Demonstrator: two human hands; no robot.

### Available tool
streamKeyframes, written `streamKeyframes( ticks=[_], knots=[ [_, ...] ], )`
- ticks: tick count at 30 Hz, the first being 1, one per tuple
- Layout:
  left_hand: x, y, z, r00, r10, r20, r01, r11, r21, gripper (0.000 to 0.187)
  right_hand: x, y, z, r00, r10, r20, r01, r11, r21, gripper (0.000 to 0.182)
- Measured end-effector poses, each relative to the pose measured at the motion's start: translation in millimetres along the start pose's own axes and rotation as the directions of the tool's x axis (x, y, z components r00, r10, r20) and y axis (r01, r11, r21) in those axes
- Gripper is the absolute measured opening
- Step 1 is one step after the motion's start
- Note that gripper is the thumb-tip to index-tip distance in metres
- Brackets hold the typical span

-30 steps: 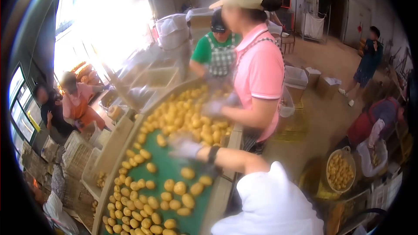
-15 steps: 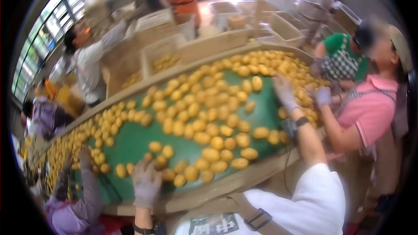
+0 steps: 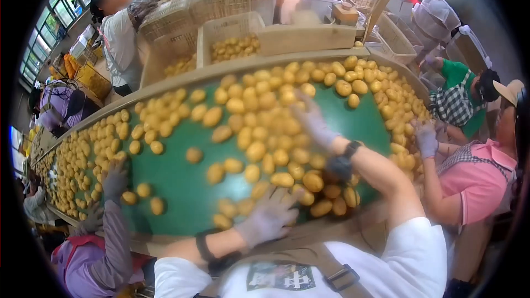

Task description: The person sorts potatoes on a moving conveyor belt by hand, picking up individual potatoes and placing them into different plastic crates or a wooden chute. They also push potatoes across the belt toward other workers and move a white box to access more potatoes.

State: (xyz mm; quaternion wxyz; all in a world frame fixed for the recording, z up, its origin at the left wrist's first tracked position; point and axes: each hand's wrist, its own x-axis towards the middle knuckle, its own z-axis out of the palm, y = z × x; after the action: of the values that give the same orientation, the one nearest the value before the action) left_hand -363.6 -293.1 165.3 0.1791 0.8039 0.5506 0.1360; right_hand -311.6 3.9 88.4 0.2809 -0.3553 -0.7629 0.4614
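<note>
Head view looks down on a curved green table [image 3: 182, 187] crowded with yellow potatoes [image 3: 259, 127]. Far left, a co-worker in a purple sleeve [image 3: 110, 243] lays a gloved hand [image 3: 114, 179] on the belt edge among a thick band of potatoes. Further right, the wearer's left hand [image 3: 270, 215], in a grey glove, rests at the near rim with fingers spread apart and flat, touching the potatoes just beside it and gripping none. Right of that, the right hand [image 3: 312, 124], also gloved, reaches out over the middle of the pile; it is blurred, so I cannot tell whether its grip is closed on a potato. A dark watch [image 3: 351, 148] sits on that wrist. On the far right, a person in a pink shirt [image 3: 477, 179] has a gloved hand among the potatoes. Crates [image 3: 221, 0] stand beyond the table.
</note>
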Motion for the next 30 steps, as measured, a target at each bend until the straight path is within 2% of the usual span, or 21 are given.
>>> streamKeyframes(
  ticks=[2, 3, 4, 5, 7, 8, 10, 11, 12, 13, 14, 15, 16, 17, 18, 19, 21, 22, 25, 27, 30],
  knots=[
    [-24.7, -9.4, -6.2, 0.998, -0.04, -0.043, 0.042, 0.998, 0.047, 0.046, -8.4, -18.7, 59.2, 0.994, -0.052, 0.094, 0.02, 0.95, 0.311, 0.061],
    [-36.7, -14.4, -5.5, 0.991, -0.127, -0.042, 0.13, 0.99, 0.063, 0.042, -14.1, -35.0, 84.0, 0.983, -0.158, 0.098, 0.131, 0.963, 0.237, 0.064],
    [-50.8, -20.0, -2.5, 0.976, -0.211, -0.044, 0.214, 0.973, 0.081, 0.037, -27.8, -67.1, 97.9, 0.975, -0.099, 0.199, 0.056, 0.976, 0.211, 0.068],
    [-66.8, -26.8, -1.6, 0.955, -0.292, -0.048, 0.296, 0.95, 0.098, 0.033, -32.3, -66.2, 136.1, 0.954, -0.131, 0.269, 0.117, 0.991, 0.068, 0.07],
    [-109.9, -41.1, -13.5, 0.893, -0.396, -0.213, 0.426, 0.898, 0.115, 0.025, -60.6, -98.0, 185.4, 0.899, -0.235, 0.37, 0.158, 0.961, 0.227, 0.071],
    [-134.5, -50.0, -14.7, 0.821, -0.522, -0.231, 0.558, 0.818, 0.135, 0.023, -74.1, -106.8, 205.3, 0.871, -0.299, 0.391, 0.197, 0.94, 0.279, 0.072],
    [-195.5, -80.4, -18.9, 0.622, -0.721, -0.305, 0.783, 0.581, 0.224, 0.028, -94.1, -130.0, 222.9, 0.647, -0.346, 0.68, 0.094, 0.921, 0.379, 0.068],
    [-219.2, -77.6, -35.0, 0.314, -0.924, -0.217, 0.937, 0.265, 0.226, 0.038, -96.5, -148.1, 198.7, 0.546, -0.349, 0.762, 0.093, 0.929, 0.359, 0.061],
    [-273.0, -91.8, -18.8, 0.302, -0.855, -0.422, 0.937, 0.184, 0.297, 0.05, -94.3, -172.8, 158.3, 0.434, -0.345, 0.832, 0.095, 0.936, 0.339, 0.055],
    [-307.2, -89.6, -23.4, 0.124, -0.908, -0.399, 0.939, -0.023, 0.343, 0.055, -84.7, -183.2, 126.1, 0.318, -0.337, 0.886, 0.102, 0.942, 0.321, 0.05],
    [-314.9, -75.7, -38.7, -0.016, -0.919, -0.394, 0.931, -0.158, 0.33, 0.056, -64.2, -163.9, 113.2, 0.408, -0.511, 0.757, 0.369, 0.85, 0.375, 0.046],
    [-331.7, -62.2, -45.4, -0.024, -0.931, -0.364, 0.95, -0.135, 0.283, 0.053, -40.0, -144.6, 98.5, 0.429, -0.677, 0.598, 0.612, 0.705, 0.359, 0.043],
    [-341.8, -53.5, -36.1, -0.016, -0.921, -0.388, 0.954, -0.131, 0.27, 0.052, -13.3, -145.1, 67.7, 0.647, -0.518, 0.56, 0.559, 0.822, 0.114, 0.032],
    [-350.7, -45.2, -25.8, -0.012, -0.911, -0.413, 0.958, -0.128, 0.255, 0.051, 23.7, -121.6, 38.8, 0.738, -0.556, 0.384, 0.633, 0.766, -0.108, 0.021],
    [-352.9, -40.5, -20.7, -0.009, -0.899, -0.438, 0.963, -0.126, 0.238, 0.05, 71.2, -75.2, -2.6, 0.78, -0.464, 0.421, 0.625, 0.528, -0.575, 0.019],
    [-327.2, -24.6, -24.8, 0.019, -0.888, -0.459, 0.99, -0.049, 0.136, 0.045, 118.2, -29.3, -43.7, 0.813, -0.366, 0.453, 0.517, 0.094, -0.851, 0.017],
    [-295.2, -23.3, -13.1, 0.114, -0.865, -0.489, 0.993, 0.105, 0.046, 0.043, 137.7, 15.4, -125.3, 0.999, -0.011, 0.036, 0.037, 0.52, -0.854, 0.034],
    [-277.8, -23.1, -11.1, 0.158, -0.846, -0.509, 0.983, 0.182, 0.003, 0.042, 146.8, 36.2, -165.9, 0.97, 0.168, -0.177, -0.243, 0.605, -0.758, 0.045],
    [-199.1, -33.6, -26.8, 0.37, -0.792, -0.486, 0.918, 0.391, 0.062, 0.045, 125.9, 66.1, -188.7, 0.989, -0.07, -0.13, -0.052, 0.662, -0.747, 0.05],
    [-129.4, -36.0, -42.9, 0.538, -0.646, -0.541, 0.79, 0.611, 0.056, 0.045, 110.4, 51.9, -194.0, 0.997, 0.047, -0.063, -0.076, 0.782, -0.619, 0.048],
    [-42.8, -54.1, -58.0, 0.803, -0.385, -0.456, 0.455, 0.889, 0.05, 0.048, 105.3, 50.9, -193.9, 0.989, 0.145, -0.04, -0.124, 0.64, -0.758, 0.048]
  ],
)
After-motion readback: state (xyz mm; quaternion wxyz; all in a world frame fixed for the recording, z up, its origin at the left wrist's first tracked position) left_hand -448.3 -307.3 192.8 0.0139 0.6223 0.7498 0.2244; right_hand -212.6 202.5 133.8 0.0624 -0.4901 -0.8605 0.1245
